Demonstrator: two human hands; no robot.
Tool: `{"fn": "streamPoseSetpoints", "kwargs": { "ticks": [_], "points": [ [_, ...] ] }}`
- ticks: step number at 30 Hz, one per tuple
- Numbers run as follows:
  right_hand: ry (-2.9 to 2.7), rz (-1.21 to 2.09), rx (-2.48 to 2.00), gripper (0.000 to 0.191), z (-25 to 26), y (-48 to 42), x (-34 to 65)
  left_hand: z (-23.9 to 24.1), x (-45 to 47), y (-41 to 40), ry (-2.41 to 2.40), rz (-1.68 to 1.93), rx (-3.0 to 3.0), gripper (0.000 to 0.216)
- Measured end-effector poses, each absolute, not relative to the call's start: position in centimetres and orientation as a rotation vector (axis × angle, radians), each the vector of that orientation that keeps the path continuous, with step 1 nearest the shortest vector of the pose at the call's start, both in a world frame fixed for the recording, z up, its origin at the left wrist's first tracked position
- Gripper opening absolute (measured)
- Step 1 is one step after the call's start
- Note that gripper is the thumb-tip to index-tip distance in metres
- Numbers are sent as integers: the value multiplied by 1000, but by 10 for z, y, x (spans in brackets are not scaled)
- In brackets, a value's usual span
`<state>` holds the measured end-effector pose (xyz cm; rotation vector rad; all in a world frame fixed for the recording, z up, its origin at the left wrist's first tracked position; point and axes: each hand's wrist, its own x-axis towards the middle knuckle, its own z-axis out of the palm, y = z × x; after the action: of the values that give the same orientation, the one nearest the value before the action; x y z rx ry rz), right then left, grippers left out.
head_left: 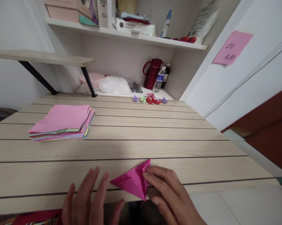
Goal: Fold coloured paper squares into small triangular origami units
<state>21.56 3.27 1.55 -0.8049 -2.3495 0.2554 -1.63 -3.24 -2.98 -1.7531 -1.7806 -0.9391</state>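
A magenta origami paper (133, 182), folded into a triangular shape with layered flaps, lies at the front edge of the table. Its sharp point faces left and its short side faces right. My right hand (170, 193) has its fingertips on that right side, with the thumb lower down near the bottom corner. To the left of the paper, my left hand (87, 197) is held with fingers spread and nothing in them. A small gap separates it from the paper's tip.
A stack of coloured paper sheets (63, 120) lies at left. Several small folded paper pieces (152, 99) line the back, before a dark red jug (153, 73) and a water bottle (159, 80). A raised shelf (37, 57) on black legs stands at back left.
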Motion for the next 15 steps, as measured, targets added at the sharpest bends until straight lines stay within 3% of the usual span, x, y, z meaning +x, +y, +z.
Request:
{"fn": "streamPoseSetpoints", "kwargs": {
  "ticks": [4, 10, 12, 15],
  "points": [
    [-2244, 350, -915, 44, 14, 34, 218, -12, -33, -17, -1692, -709, -2088, 55],
    [-2278, 525, -1058, 59, 25, 54, 220, -5, -37, -9, -1581, -702, -2263, 24],
    [-2360, 591, -998, 54, 33, 63, 217, -2, -38, -9, -1489, -659, -2295, 18],
    [-2404, 717, -878, 30, 41, 75, 210, 4, -40, -7, -1440, -641, -2331, 18]
  ]
}}
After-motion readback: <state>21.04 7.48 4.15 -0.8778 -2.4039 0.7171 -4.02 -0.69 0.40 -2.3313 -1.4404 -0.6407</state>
